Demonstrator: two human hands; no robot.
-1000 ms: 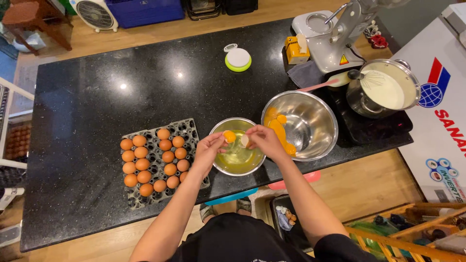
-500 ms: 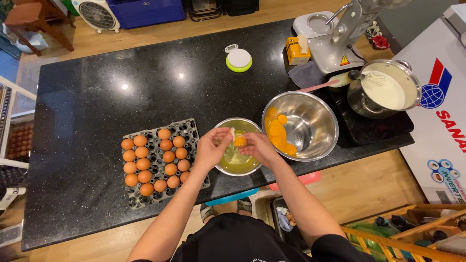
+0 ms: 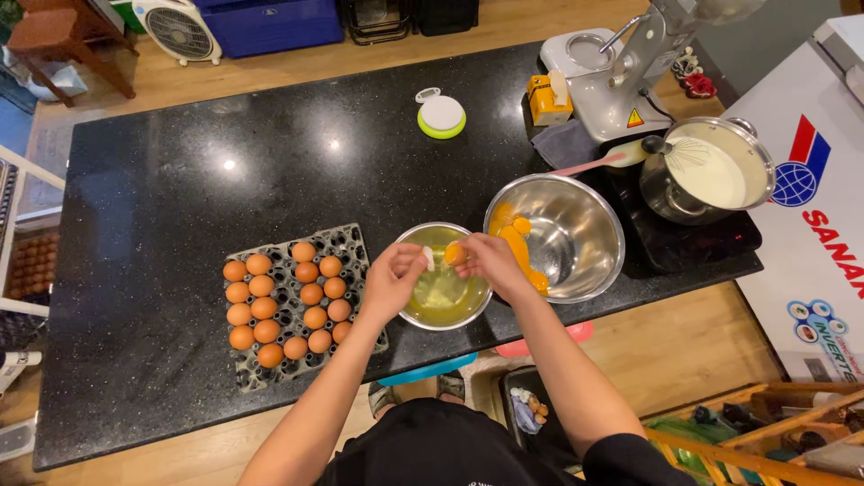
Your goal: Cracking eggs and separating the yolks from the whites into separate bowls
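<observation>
Both hands pinch eggshell halves over the small bowl. Left hand has fingers closed on a shell half, pale side showing. Right hand has fingers closed on the other half, with an orange yolk sitting in it. The two halves are just beside each other, above the bowl's far rim.

Left to right across the black counter:
- Egg tray, grey, near the front edge, mostly filled with brown eggs; back cells bare.
- Small bowl, steel, just beside the tray, holding clear yellowish egg white.
- Round white-and-green lid farther back, well apart from the bowls.
- Large bowl, steel, touching or just beside the small one; yolks pooled along its left wall.
- Yellow carton and grey cloth behind it.
- Stand mixer at the back edge.
- Pot of white liquid on a black hob, whisk resting across its rim.

White chest freezer stands at far right.
</observation>
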